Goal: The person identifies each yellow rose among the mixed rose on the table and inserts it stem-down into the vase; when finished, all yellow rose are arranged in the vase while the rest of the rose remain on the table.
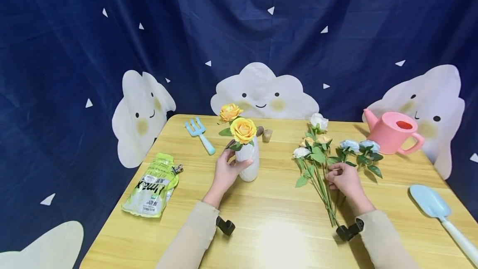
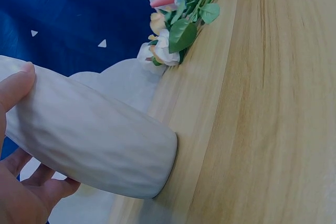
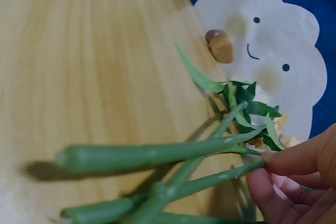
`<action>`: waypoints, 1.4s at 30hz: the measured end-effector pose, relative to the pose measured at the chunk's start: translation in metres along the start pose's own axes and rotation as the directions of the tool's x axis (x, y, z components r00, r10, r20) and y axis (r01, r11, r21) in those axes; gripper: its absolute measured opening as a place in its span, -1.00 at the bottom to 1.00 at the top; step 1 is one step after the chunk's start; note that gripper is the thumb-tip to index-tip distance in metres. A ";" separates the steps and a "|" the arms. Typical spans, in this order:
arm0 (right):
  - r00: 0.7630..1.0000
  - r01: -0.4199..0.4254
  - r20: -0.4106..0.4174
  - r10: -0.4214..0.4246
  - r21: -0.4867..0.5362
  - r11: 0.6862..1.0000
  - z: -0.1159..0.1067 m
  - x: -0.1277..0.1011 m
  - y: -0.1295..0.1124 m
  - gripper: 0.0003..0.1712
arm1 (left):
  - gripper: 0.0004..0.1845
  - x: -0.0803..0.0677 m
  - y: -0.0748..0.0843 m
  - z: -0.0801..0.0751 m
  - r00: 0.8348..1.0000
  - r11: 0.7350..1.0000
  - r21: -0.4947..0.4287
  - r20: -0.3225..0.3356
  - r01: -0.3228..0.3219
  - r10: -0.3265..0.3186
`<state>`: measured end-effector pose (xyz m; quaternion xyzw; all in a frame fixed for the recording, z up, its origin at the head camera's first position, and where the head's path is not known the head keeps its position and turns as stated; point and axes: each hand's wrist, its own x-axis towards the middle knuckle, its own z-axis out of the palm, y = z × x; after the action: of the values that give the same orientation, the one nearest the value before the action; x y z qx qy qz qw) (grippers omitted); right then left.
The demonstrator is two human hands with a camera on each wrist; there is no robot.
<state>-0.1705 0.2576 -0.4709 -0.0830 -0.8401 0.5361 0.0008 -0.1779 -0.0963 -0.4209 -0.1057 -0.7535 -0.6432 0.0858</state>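
A ribbed white vase (image 1: 249,163) stands upright on the table, holding a yellow rose (image 1: 243,130) and an orange-yellow rose (image 1: 230,112). My left hand (image 1: 226,172) grips its side, thumb across the front; in the left wrist view the fingers curl behind the vase (image 2: 94,129). To the right lie artificial flowers with white blooms (image 1: 318,122), peach blooms (image 1: 323,139) and light blue blooms (image 1: 349,146). Among their stems, my right hand (image 1: 345,179) pinches a green stem (image 3: 226,176) between thumb and index finger. Which bloom that stem carries cannot be told.
A blue toy fork (image 1: 201,134) and a green-white pouch (image 1: 151,188) with a black clip (image 1: 177,169) lie left. Brown stones (image 1: 267,135) sit behind the vase. A pink watering can (image 1: 392,134) and a blue shovel (image 1: 431,202) are right. A dark blue curtain (image 1: 239,20) hangs behind.
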 end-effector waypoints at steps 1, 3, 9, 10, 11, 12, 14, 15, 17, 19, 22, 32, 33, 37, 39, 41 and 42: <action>1.000 0.013 -0.013 -0.012 0.004 1.000 -0.002 0.000 -0.001 -0.60 | -0.42 0.000 0.000 0.000 1.000 1.000 0.000 0.000 0.001 -0.001; 0.998 0.046 -0.036 -0.045 0.006 0.999 -0.006 -0.001 -0.005 -0.61 | -0.43 0.000 0.000 0.000 1.000 1.000 -0.001 0.000 0.002 -0.002; 0.982 0.165 -0.089 -0.167 -0.026 0.986 -0.021 -0.005 -0.017 -0.64 | -0.43 -0.001 0.000 -0.001 1.000 1.000 -0.004 0.002 -0.001 0.001; 0.978 0.186 -0.093 -0.187 -0.022 0.982 -0.023 -0.006 -0.019 -0.64 | -0.42 -0.001 0.000 -0.001 1.000 1.000 -0.004 0.003 -0.001 0.001; 0.973 0.206 -0.099 -0.207 -0.020 0.978 -0.025 -0.006 -0.020 -0.65 | -0.42 -0.001 0.000 -0.001 1.000 1.000 -0.004 0.005 -0.001 0.001; 0.968 0.225 -0.106 -0.225 -0.016 0.974 -0.028 -0.006 -0.022 -0.66 | -0.42 -0.001 0.000 -0.001 1.000 1.000 -0.003 0.007 0.000 0.000; 0.956 0.266 -0.130 -0.263 0.002 0.964 -0.033 -0.007 -0.025 -0.67 | -0.42 -0.001 0.000 -0.001 1.000 1.000 -0.002 0.008 0.002 -0.002; 0.948 0.287 -0.144 -0.283 0.008 0.958 -0.036 -0.007 -0.028 -0.67 | -0.42 -0.001 0.000 0.000 1.000 1.000 -0.001 0.007 0.004 -0.004; 0.933 0.328 -0.171 -0.317 0.042 0.944 -0.040 -0.007 -0.033 -0.67 | -0.42 -0.001 0.000 0.000 1.000 1.000 0.001 0.004 0.006 -0.006; 0.921 0.362 -0.191 -0.338 0.103 0.927 -0.044 -0.008 -0.041 -0.68 | -0.41 -0.001 0.000 0.001 1.000 1.000 0.001 0.003 0.007 -0.007; 0.908 0.406 -0.219 -0.357 0.252 0.879 -0.046 -0.010 -0.059 -0.73 | -0.41 -0.001 0.001 0.001 1.000 1.000 -0.001 0.003 0.004 -0.004; 0.854 0.520 -0.322 -0.408 0.545 0.657 -0.011 -0.002 -0.151 -0.72 | -0.42 -0.001 -0.004 -0.002 1.000 1.000 -0.009 -0.013 -0.015 0.015; 0.845 0.534 -0.330 -0.421 0.550 0.642 -0.007 -0.001 -0.159 -0.72 | -0.42 -0.001 -0.004 -0.002 1.000 1.000 -0.009 -0.010 -0.014 0.014; 0.803 0.593 -0.355 -0.479 0.560 0.579 0.009 0.003 -0.193 -0.73 | -0.40 0.000 -0.005 -0.001 1.000 1.000 -0.001 0.003 -0.008 0.008; 0.778 0.623 -0.366 -0.511 0.555 0.551 0.016 0.006 -0.208 -0.72 | -0.40 0.000 -0.005 -0.001 1.000 1.000 0.004 0.004 -0.002 0.002; 0.761 0.640 -0.365 -0.537 0.562 0.524 0.023 0.008 -0.224 -0.72 | -0.40 0.000 -0.004 -0.001 1.000 1.000 0.009 0.004 -0.003 0.003; 0.753 0.647 -0.364 -0.549 0.565 0.512 0.026 0.010 -0.231 -0.72 | -0.40 0.000 -0.004 -0.001 1.000 1.000 0.009 0.004 -0.004 0.004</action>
<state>-0.2144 0.1409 -0.2744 0.1810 -0.5672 0.7557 0.2729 -0.1787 -0.0979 -0.4247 -0.1080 -0.7563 -0.6394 0.0863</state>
